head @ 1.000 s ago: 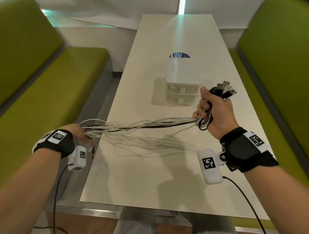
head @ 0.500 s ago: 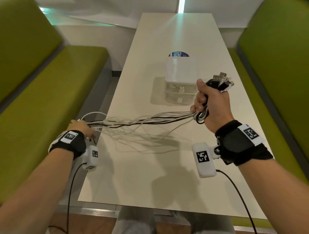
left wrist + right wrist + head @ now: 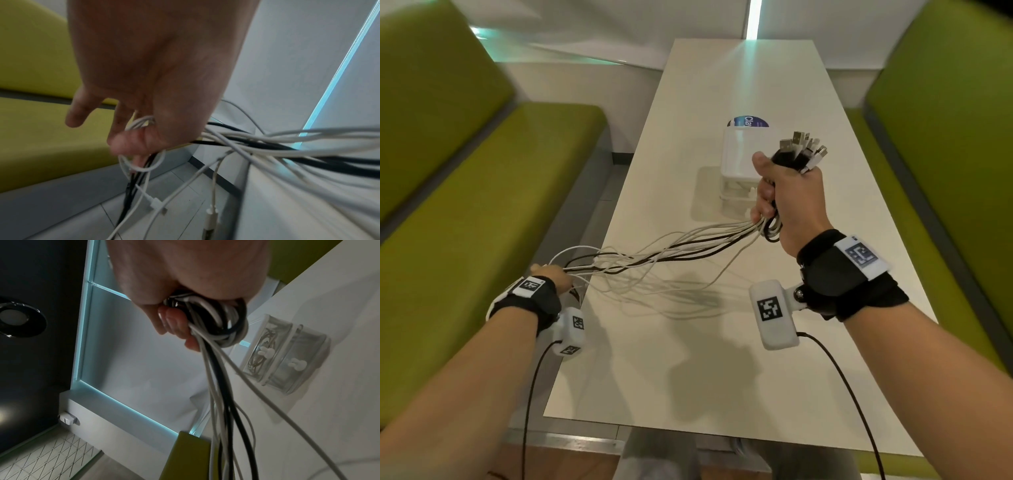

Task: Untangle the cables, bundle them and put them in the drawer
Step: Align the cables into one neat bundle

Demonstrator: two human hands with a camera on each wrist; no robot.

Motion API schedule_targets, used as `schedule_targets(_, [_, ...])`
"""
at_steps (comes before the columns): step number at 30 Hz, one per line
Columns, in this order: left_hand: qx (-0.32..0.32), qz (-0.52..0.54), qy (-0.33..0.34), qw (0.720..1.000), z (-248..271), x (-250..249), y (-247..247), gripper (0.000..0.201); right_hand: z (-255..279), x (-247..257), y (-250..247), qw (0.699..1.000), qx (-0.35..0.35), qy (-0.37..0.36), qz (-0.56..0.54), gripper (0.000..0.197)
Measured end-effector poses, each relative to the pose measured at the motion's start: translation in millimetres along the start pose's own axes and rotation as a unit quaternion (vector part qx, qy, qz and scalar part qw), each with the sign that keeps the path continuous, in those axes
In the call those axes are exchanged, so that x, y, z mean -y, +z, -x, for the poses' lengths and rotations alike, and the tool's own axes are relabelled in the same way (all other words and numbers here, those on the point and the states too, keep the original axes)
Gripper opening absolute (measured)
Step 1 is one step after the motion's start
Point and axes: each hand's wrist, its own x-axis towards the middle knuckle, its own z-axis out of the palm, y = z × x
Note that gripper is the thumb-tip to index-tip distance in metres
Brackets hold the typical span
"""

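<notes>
Right grip: I see my right hand (image 3: 789,202) fisted round the cables (image 3: 674,250), plugs sticking up.
Left grip: my left hand (image 3: 553,274) pinches their other ends, off the bench's (image 3: 722,359) left edge.
Drawer unit (image 3: 738,171): far, behind the right hand, both drawers closed.

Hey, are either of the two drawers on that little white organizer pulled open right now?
No, in the right wrist view both clear fronts of the drawer unit sit flush and closed, knobs facing out.
</notes>
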Motion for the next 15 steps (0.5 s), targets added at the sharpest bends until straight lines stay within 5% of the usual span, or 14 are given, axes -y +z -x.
schedule_targets(9, [0.067,-0.022,-0.007,0.997,-13,13,7,0.036,4,30,19,0.999,0.020,-0.025,-0.024,0.023])
schedule_targets(15, [0.028,0.026,-0.019,0.999,-17,27,8,0.035,4,42,40,0.998,0.033,-0.049,0.005,0.027])
